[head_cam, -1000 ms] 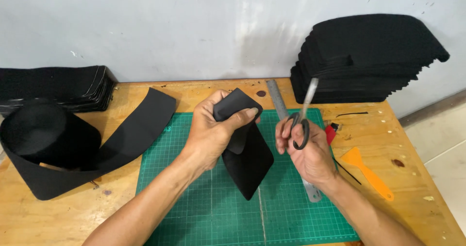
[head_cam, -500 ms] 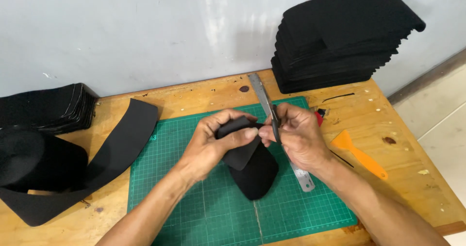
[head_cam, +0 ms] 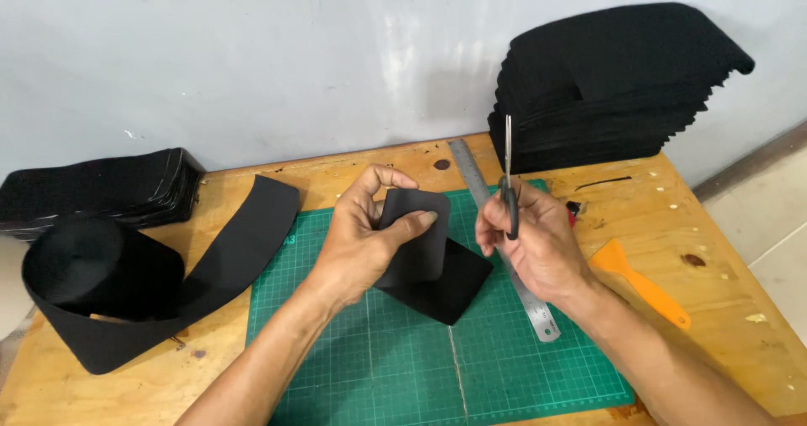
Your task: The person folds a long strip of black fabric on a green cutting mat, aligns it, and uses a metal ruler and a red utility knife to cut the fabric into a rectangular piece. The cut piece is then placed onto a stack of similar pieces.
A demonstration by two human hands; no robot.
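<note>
My left hand (head_cam: 366, 241) pinches a folded piece of black fabric (head_cam: 424, 262) above a green cutting mat (head_cam: 403, 359); the thumb lies across the folded top and the lower corner hangs down onto the mat. My right hand (head_cam: 538, 245) grips black-handled scissors (head_cam: 508, 182), blades pointing up and closed, just right of the fabric and not touching it. A steel ruler (head_cam: 504, 241) lies on the mat under my right hand.
A wide black band roll (head_cam: 126, 283) trails across the wooden table at the left, with a flat pile of black pieces (head_cam: 101, 186) behind it. A tall stack of black pieces (head_cam: 614, 90) stands back right. An orange scraper (head_cam: 639, 283) lies at right.
The scissors have drawn back from the fabric's edge and now point upward. My left hand has turned the folded piece more upright. The camera view has shifted slightly.
</note>
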